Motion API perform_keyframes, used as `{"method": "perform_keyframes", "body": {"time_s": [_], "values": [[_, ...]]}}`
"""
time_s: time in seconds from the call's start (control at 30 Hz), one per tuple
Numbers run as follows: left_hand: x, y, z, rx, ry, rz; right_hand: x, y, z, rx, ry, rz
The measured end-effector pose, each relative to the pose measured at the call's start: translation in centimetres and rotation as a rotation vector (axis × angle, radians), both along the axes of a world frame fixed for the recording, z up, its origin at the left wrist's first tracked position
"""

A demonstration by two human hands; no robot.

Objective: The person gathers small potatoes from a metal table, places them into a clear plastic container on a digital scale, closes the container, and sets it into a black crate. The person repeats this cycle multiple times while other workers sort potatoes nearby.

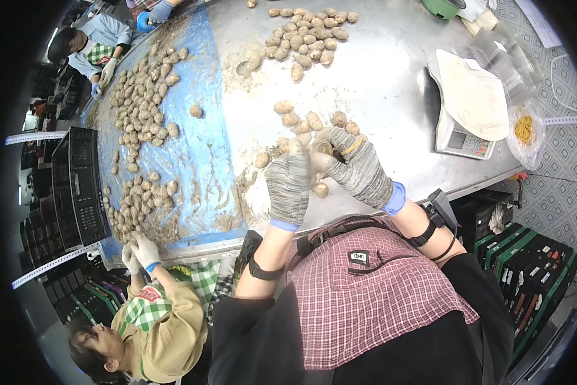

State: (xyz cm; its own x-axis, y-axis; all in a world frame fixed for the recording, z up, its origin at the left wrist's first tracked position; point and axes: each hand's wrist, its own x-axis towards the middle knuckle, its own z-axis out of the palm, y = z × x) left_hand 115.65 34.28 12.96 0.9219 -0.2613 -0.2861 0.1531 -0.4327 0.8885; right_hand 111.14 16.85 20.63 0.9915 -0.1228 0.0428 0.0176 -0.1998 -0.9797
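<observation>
My right hand [358, 166], in a grey knit glove over a blue one, has its fingers and thumb curled around a small brown taro corm [323, 147]. Close beside it, my left hand [288, 185] wears the same kind of glove. Its fingers are blurred and curled towards the corm; whether they grip anything is hidden. Several loose corms lie just beyond my hands, among them one corm [283, 107] and another [314, 121]. A single corm [321, 189] rests on the metal table [389, 91] between my wrists, and one more [262, 160] is left of my left hand.
A larger corm pile [303, 36] sits farther back. Rightward are a digital scale [471, 96], clear plastic boxes [507, 62] and a bag of yellow rubber bands [524, 130]. Blue sheeting [197, 159] bears heaped corms [141, 106]. Co-workers [158, 327] handle corms at left.
</observation>
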Motion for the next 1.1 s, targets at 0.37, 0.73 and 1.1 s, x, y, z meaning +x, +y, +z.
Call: {"method": "perform_keyframes", "body": {"time_s": [0.37,0.73,1.1], "values": [[0.0,-1.8,-0.1,0.291,-0.625,-0.323,0.2,-2.2,-2.8,0.174,0.029,-0.03],[-2.4,-3.8,4.4,0.116,-0.495,-0.034,0.3,-2.5,-4.1,-0.462,-0.05,0.055],[-1.2,-3.0,5.0,0.564,-0.652,-0.222,-0.6,-0.9,-3.5,-0.559,-0.045,-0.087]]}}
